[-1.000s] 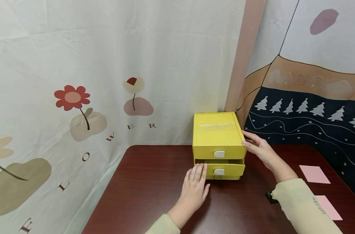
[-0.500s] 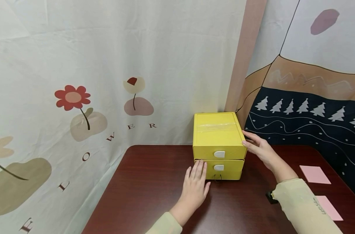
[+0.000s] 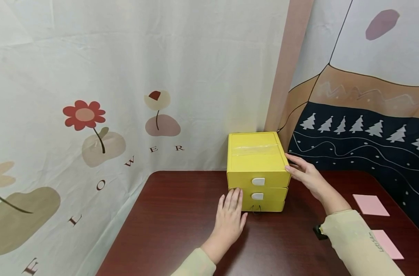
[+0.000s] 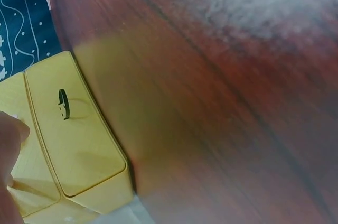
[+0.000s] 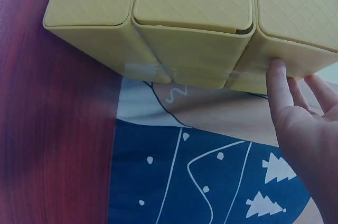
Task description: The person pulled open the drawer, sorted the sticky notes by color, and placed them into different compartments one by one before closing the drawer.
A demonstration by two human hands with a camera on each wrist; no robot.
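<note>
A yellow drawer box with a strip of clear tape across its top stands at the back of the table. Three stacked drawers show in the right wrist view; the upper two have white handles. Closed flush is the middle drawer, and my left hand touches its front at the left, fingers straight. The bottom drawer has a thin dark loop on its front. My right hand rests its fingertips on the box's right side, near the top drawer, fingers extended.
Two pink paper squares lie on the dark red table at the right, a far pink square and a near pink square partly behind the right sleeve. A printed curtain hangs directly behind the box.
The middle drawer stood partly out a second ago and has slid back into the box, with my left fingers moving along against its front. My right hand has stayed in place.
</note>
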